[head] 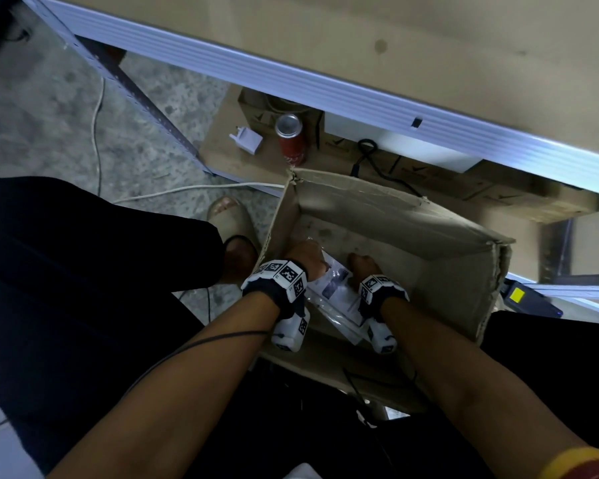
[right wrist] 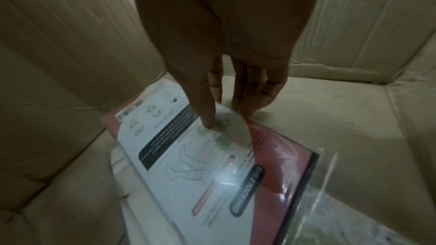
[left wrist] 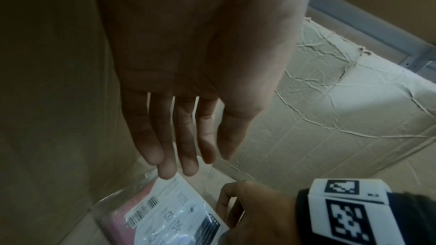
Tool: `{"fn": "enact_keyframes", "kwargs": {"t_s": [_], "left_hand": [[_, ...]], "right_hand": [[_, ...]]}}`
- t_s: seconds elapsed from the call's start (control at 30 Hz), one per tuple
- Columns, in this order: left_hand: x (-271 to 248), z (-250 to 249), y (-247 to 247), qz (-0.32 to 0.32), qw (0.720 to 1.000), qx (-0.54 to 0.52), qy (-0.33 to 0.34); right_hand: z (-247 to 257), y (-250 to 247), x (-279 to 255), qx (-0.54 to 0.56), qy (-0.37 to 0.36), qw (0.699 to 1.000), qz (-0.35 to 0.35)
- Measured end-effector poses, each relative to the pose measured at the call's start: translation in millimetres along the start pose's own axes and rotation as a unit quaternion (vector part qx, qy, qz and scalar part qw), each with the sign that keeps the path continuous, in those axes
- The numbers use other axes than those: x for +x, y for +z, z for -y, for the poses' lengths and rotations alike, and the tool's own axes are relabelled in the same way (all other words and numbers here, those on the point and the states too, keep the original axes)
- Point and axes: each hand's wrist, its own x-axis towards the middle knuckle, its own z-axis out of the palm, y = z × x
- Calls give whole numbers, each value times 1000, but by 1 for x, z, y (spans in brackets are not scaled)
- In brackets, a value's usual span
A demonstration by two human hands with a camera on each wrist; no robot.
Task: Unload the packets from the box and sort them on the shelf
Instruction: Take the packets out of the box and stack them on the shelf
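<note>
An open cardboard box (head: 395, 198) stands on the floor below the shelf (head: 291, 84). Flat on its bottom, against the left wall, lies a clear plastic packet (right wrist: 188, 165) with a white printed card and pink-red contents. My right hand (right wrist: 224, 116) pinches the packet's far right edge, thumb on top and fingers curled under. My left hand (left wrist: 179, 165) hangs with its fingers straight, their tips at the packet's (left wrist: 165, 211) far corner. In the head view both hands, left (head: 306, 259) and right (head: 362, 266), are deep in the box with the packet (head: 332, 288) between them.
The lower shelf board behind the box holds a red can (head: 290, 138), a white plug adapter (head: 246, 140), a black cable (head: 370, 157) and brown cartons. A white cable (head: 187, 190) runs over the concrete floor. A sandalled foot (head: 230, 219) stands left of the box.
</note>
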Motion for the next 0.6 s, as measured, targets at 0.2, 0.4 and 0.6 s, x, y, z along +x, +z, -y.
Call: {"fn": "enact_keyframes", "kwargs": {"t_s": [0.2, 0.4, 0.6], "left_hand": [[-2, 3, 1, 0, 1000, 16, -8], [4, 4, 4, 10, 999, 40, -11], [23, 6, 17, 19, 998, 55, -8]], "right_hand": [[1, 1, -2, 12, 6, 1000, 11], [-1, -2, -8, 38, 19, 998, 37], [-14, -26, -14, 69, 40, 993, 91]]}}
